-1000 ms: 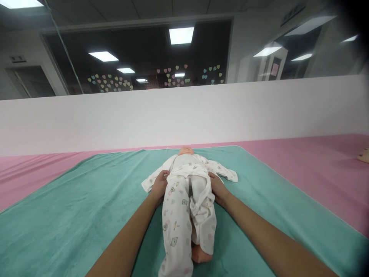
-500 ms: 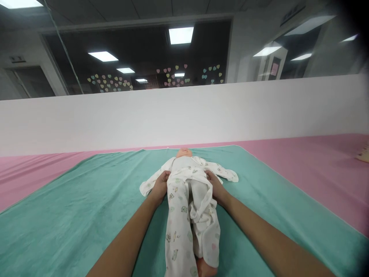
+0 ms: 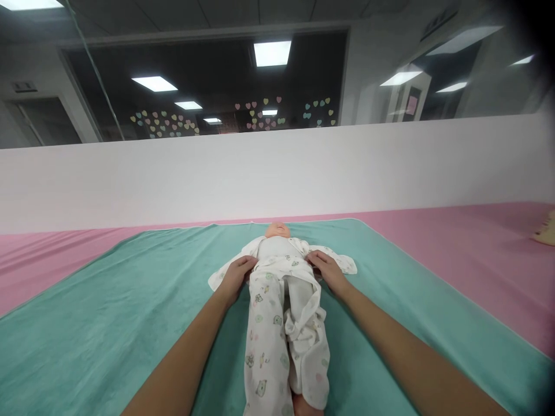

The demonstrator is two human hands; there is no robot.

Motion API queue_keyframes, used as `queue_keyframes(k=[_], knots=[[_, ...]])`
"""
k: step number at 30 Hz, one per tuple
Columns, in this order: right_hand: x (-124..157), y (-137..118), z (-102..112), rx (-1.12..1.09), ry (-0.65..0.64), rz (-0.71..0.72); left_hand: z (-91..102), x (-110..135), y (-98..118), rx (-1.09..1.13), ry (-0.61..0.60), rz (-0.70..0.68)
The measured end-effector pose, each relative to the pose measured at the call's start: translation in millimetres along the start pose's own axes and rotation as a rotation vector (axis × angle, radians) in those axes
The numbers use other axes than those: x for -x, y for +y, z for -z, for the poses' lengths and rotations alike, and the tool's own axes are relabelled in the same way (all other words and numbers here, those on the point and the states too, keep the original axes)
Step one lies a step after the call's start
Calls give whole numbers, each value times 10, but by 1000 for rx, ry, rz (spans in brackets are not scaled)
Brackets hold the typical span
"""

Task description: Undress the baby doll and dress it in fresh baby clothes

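Note:
A baby doll (image 3: 277, 230) lies on its back, head at the far end, in a white baby outfit (image 3: 266, 323) with small animal prints. The sleeves spread out to both sides. One trouser leg is smooth; the other is bunched and twisted with plain white fabric outward, and a bare foot (image 3: 307, 405) shows below it. My left hand (image 3: 236, 275) is closed on the outfit at the left side of the waist. At the right side of the waist, my right hand (image 3: 327, 270) pinches the cloth, its fingertips partly hidden in the fabric.
Under the doll spreads a teal blanket (image 3: 130, 323), over a pink sheet (image 3: 468, 248). A white low wall (image 3: 217, 179) with glass above closes off the back. A beige object (image 3: 545, 231) is cut off at the right edge.
Both hands have shifted slightly at the waist, and their backs now face up more. The right hand has moved a little upward. The outfit's legs have shifted slightly left.

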State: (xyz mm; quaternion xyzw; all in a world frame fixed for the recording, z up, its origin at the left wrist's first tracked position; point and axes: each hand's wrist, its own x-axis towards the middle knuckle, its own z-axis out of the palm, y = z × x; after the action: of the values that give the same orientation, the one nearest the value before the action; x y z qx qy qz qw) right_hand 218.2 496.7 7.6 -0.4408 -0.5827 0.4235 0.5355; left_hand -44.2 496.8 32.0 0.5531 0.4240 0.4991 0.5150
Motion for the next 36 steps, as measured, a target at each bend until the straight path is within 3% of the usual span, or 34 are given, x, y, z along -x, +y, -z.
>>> queue_keyframes(k=[4, 9, 14, 17, 27, 33, 36], knots=[[18, -155, -7, 91, -95, 52, -4, 37, 164, -116, -15, 3], [18, -294, 63, 233, -293, 77, -27, 63, 338, -299, -141, -39], [60, -453, 20, 254, -332, 125, -99, 50, 413, -472, -141, -113], [95, -491, -52, 292, -273, 176, -136, 29, 432, -531, -157, -157], [66, -351, -195, 1137, -78, 409, -256, -147, 221, -664, 111, -284], [-56, -455, -348, 1145, -170, 605, -149, -246, 102, -702, 232, -279], [-147, -494, -361, 1109, -258, 558, -130, -281, 73, -705, 212, -284]])
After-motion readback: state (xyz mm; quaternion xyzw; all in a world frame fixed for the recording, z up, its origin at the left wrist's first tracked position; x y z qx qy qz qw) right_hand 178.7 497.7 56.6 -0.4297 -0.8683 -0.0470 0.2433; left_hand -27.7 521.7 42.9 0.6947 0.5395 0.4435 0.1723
